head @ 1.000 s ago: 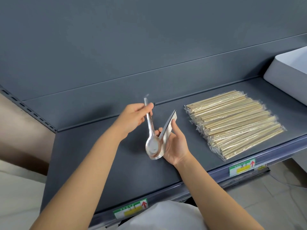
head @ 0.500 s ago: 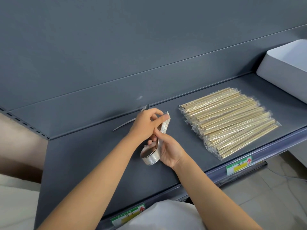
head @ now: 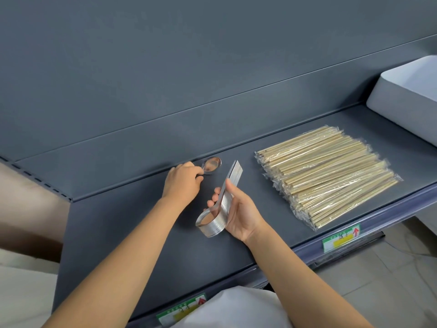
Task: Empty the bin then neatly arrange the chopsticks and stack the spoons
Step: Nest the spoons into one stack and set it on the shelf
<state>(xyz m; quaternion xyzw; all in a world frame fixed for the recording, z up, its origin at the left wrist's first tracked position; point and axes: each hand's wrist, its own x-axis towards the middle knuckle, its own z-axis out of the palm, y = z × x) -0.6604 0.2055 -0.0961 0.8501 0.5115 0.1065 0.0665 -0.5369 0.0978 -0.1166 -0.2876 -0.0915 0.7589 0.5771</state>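
Spoon (head: 211, 165), the only loose one in view, lies at the back edge of the shelf (head: 118, 233). Its bowl faces up and points right, and its handle runs left under the left hand (head: 183, 183), whose fingers (head: 196, 172) curl down and pinch it. Just in front, the right hand (head: 238, 216) grips the stack of spoons (head: 212, 224), bowls toward the front edge and handles slanting back. The two long axes cross, so nesting probably needs the left wrist to swing the bowl forward. The chopsticks (head: 328, 176) lie toward the right end.
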